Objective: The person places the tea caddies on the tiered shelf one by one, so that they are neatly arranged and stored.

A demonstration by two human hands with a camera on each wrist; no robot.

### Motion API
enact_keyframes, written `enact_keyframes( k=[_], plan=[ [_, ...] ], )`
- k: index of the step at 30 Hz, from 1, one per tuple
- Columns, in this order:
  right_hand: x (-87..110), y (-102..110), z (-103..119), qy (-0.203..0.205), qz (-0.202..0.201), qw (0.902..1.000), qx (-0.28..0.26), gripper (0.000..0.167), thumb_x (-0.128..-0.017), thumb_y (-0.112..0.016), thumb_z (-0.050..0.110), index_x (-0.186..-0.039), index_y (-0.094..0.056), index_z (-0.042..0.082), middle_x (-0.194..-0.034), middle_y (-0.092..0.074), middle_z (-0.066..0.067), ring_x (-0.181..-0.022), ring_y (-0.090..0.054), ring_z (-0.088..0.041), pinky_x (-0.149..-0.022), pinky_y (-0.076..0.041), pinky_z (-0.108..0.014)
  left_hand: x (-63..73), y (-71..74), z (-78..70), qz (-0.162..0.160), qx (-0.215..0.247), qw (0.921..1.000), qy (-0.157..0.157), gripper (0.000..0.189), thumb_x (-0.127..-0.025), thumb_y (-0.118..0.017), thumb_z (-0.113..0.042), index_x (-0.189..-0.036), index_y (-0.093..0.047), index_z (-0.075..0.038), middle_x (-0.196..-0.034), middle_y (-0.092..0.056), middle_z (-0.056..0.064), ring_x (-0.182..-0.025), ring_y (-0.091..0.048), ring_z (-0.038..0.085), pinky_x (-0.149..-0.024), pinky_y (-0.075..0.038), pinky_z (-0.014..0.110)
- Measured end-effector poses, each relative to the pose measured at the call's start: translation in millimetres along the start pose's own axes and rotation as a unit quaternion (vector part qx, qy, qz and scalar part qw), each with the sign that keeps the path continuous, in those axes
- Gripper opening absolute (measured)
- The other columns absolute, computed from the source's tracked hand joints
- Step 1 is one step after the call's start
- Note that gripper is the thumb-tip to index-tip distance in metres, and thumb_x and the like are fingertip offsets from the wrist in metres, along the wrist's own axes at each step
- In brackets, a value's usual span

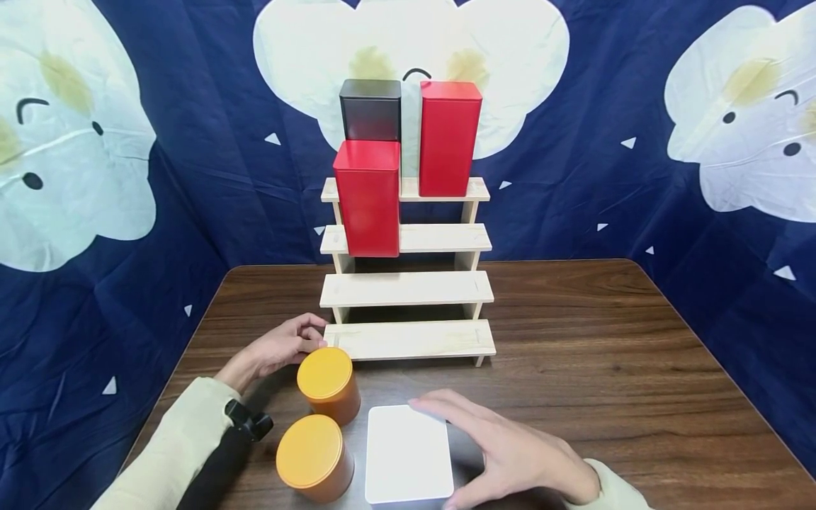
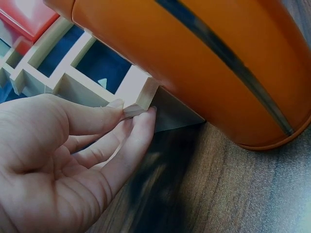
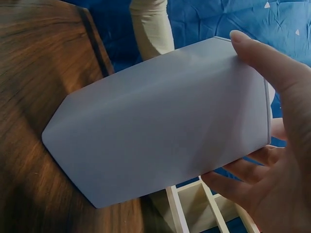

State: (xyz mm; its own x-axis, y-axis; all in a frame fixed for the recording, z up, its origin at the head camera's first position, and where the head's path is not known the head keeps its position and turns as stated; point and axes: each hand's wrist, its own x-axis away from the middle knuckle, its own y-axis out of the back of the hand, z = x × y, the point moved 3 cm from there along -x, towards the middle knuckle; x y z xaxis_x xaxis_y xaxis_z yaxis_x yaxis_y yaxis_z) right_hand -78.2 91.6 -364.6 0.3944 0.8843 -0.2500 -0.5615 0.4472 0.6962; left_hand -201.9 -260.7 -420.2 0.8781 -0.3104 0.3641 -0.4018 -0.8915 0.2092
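My left hand is at the left end of the lowest step of a pale wooden tiered display stand. In the left wrist view its thumb and fingers pinch the corner of that board. My right hand grips a tall white tin box near its top, thumb on one edge and fingers round the far side. The right wrist view shows the box's smooth side, with the thumb at an upper corner. An orange round canister stands close to my left hand.
A second orange canister stands nearer, left of the white box. On the stand's top step are a black tin and a red tin; another red tin is one step lower. Dark blue cloth hangs behind the brown wooden table.
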Motion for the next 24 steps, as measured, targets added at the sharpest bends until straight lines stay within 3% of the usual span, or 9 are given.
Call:
enact_keyframes(
  k=[6,13,24],
  plan=[
    [1.3,-3.2,-0.6,0.007,-0.021,0.9996,0.019,0.092,-0.08,-0.074,0.045,-0.15,-0.024,0.014,-0.149,-0.032,0.002,-0.131,-0.04,-0.011,-0.106,-0.04,-0.034,-0.9,0.3,1.2,-0.002,0.004,1.0,-0.001,0.046,-0.094,-0.055,-0.004,-0.132,-0.032,0.005,-0.093,-0.058,0.007,-0.085,-0.06,0.018,-0.081,-0.055,0.035],
    [-1.0,-5.2,-1.4,0.062,-0.063,0.9952,0.041,0.093,-0.076,-0.078,0.041,-0.148,-0.03,0.006,-0.146,-0.038,-0.004,-0.129,-0.044,-0.016,-0.104,-0.042,-0.034,-1.6,0.8,2.5,-0.004,0.009,0.9999,0.0,0.045,-0.093,-0.054,-0.003,-0.132,-0.032,0.006,-0.092,-0.058,0.006,-0.084,-0.06,0.017,-0.079,-0.055,0.034],
    [-1.8,2.4,-0.5,0.074,-0.083,0.9937,0.014,0.092,-0.073,-0.081,0.037,-0.145,-0.035,0.004,-0.143,-0.043,-0.006,-0.126,-0.048,-0.017,-0.1,-0.045,-0.037,-2.1,0.7,2.7,-0.004,0.009,1.0,-0.001,0.045,-0.093,-0.054,-0.003,-0.132,-0.032,0.006,-0.091,-0.058,0.006,-0.084,-0.061,0.017,-0.079,-0.055,0.034]
  ],
)
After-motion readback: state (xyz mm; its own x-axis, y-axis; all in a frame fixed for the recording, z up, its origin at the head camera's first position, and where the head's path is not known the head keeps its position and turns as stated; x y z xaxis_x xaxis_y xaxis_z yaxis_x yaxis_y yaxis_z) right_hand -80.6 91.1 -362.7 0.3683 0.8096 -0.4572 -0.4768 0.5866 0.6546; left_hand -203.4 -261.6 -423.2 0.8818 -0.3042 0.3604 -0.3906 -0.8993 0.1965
